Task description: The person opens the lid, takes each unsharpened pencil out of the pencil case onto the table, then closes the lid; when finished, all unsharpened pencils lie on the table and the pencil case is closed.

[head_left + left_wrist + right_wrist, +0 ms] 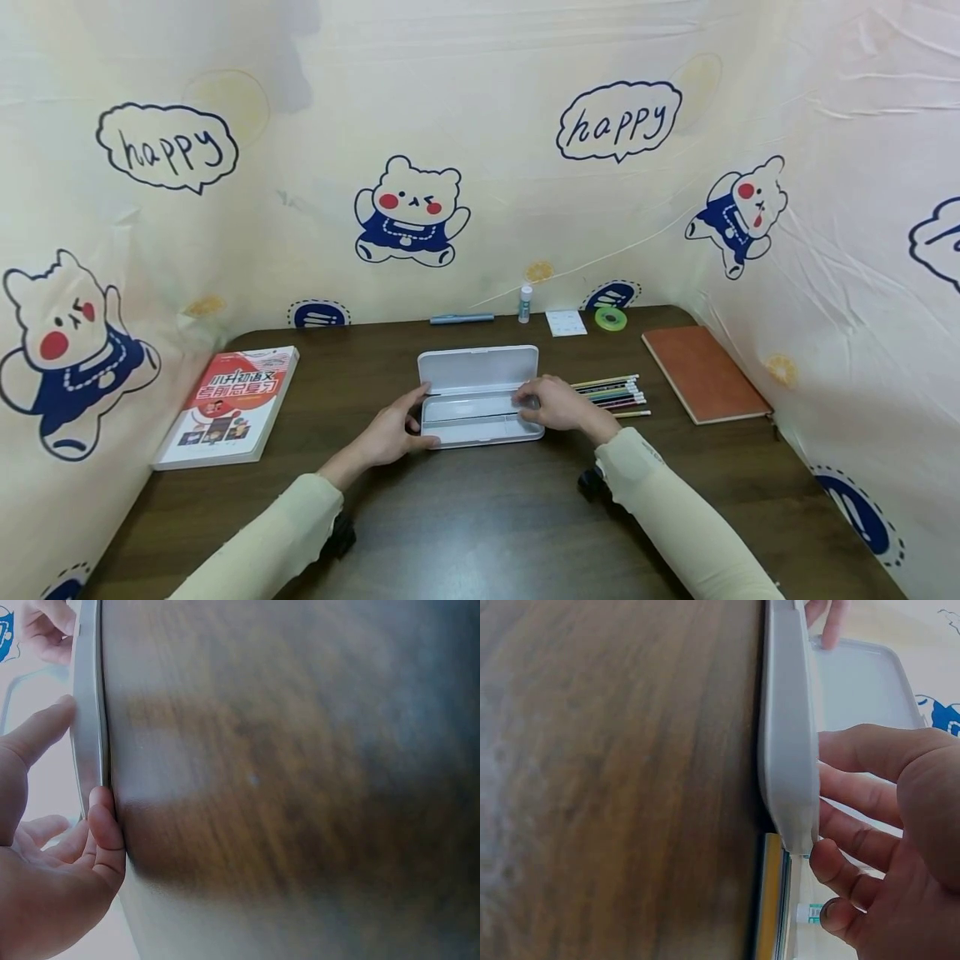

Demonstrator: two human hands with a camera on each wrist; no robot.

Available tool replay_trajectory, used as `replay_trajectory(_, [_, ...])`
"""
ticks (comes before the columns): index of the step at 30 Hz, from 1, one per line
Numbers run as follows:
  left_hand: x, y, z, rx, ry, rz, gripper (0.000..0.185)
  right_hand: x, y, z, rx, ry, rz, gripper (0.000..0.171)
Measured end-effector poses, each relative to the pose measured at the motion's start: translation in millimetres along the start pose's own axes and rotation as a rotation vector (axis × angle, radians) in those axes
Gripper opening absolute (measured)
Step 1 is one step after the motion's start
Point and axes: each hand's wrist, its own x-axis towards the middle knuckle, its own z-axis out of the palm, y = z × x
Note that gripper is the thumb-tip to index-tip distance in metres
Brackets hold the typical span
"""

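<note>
A white pencil case [480,431] lies on the table with its lid [477,368] raised at the back; its tray shows a lengthwise divider and no pencils. At its left end my left hand [392,429] grips the case, thumb at the front corner and fingers toward the hinge side. My right hand [558,403] reaches over the right end, its bent fingers touching the rim and tray. In the right wrist view the fingertips meet the edge of the case wall [789,727] without a clear pinch. Several pencils [618,392] lie just right of the case.
On the left lies a thick red-and-white book [232,400], on the right a brown notebook [705,373]. Along the back are a blue pen [462,318], a glue stick [525,304], a paper pad [566,323] and green tape [611,318]. Printed cloth walls border the table.
</note>
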Motion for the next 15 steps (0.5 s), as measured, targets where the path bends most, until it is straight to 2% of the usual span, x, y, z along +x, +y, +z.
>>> replay_trajectory(7, [-0.8, 0.2, -0.4, -0.001, -0.006, 0.002, 0.099, -0.7, 0.8, 1.5, -0.042, -0.012, -0.056, 0.013])
replay_trajectory(15, [-1.1, 1.5, -0.8, -0.001, -0.006, -0.004, 0.099, -0.1, -0.8, 0.8, -0.035, -0.024, -0.028, 0.007])
